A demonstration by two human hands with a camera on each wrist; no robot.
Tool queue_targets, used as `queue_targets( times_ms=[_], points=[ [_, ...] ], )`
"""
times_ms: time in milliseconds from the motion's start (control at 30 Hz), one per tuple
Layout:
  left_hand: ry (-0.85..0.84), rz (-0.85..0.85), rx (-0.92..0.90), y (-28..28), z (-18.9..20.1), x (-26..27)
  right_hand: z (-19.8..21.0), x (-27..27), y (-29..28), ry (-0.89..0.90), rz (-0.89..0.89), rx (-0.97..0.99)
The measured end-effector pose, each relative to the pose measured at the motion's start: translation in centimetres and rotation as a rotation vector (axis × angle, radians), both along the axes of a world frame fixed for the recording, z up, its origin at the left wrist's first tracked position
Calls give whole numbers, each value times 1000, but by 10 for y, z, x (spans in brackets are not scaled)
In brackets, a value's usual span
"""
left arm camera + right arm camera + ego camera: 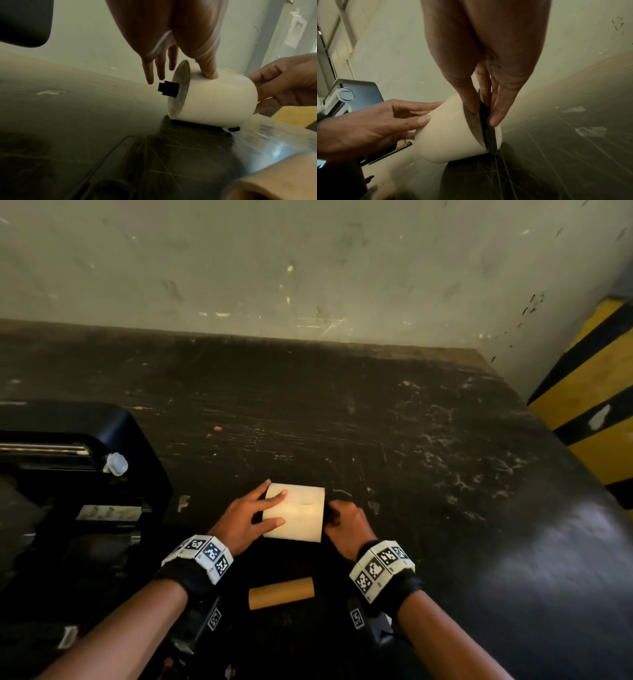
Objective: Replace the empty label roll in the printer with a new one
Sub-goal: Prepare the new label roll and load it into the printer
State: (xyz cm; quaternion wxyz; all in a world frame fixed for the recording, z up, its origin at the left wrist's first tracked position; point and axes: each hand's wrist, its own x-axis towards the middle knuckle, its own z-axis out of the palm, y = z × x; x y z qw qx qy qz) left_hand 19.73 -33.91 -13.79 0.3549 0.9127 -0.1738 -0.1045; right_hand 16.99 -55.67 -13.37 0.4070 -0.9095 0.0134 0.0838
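Observation:
The new white label roll (295, 512) lies on its side on the dark table. A black spindle runs through it, and its end (167, 88) sticks out of the roll's left face. My left hand (251, 517) rests on the roll (214, 102) with straight, spread fingers; the thumb (208, 73) presses its top. My right hand (337, 518) pinches the black spindle flange (489, 135) against the roll's (450, 132) right face. The empty brown cardboard core (281, 593) lies near me, between my wrists. The black printer (68, 474) stands open at the left.
A grey wall runs along the table's far edge. At the right, a yellow-and-black striped post (592, 412) stands beside the table. The printer's open lid (359, 97) is just left of my hands. The scratched tabletop (411, 440) stretches to the right.

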Motion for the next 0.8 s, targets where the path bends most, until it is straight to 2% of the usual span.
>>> queue_targets(
  times_ms=[233, 500, 667, 800],
  points=[
    [57, 4, -8, 4, -3, 1, 3, 3, 2, -31, 22, 110],
    [-66, 2, 42, -3, 3, -14, 5, 0, 3, 4, 44, 63],
    [-67, 16, 4, -2, 0, -17, 17, -7, 10, 74, 9, 73],
    [-88, 27, 44, -3, 1, -17, 13, -8, 25, 40, 62, -133]
  ],
)
